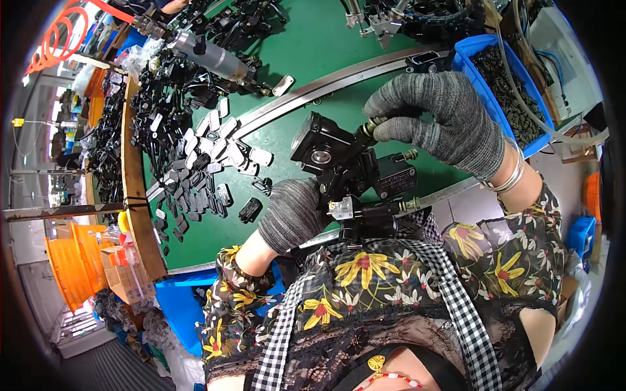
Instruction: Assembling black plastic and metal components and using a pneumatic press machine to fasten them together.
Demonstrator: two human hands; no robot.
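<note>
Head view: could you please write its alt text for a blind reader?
The gray-gloved left hand holds a black assembly; gray-gloved right hand pinches its small fitting. Loose pale and black parts lie on the green table.

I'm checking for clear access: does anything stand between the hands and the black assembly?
Nothing visible does. The left hand holds the black assembly at its left side, and the right hand pinches a brass-coloured fitting at its upper right.
</note>
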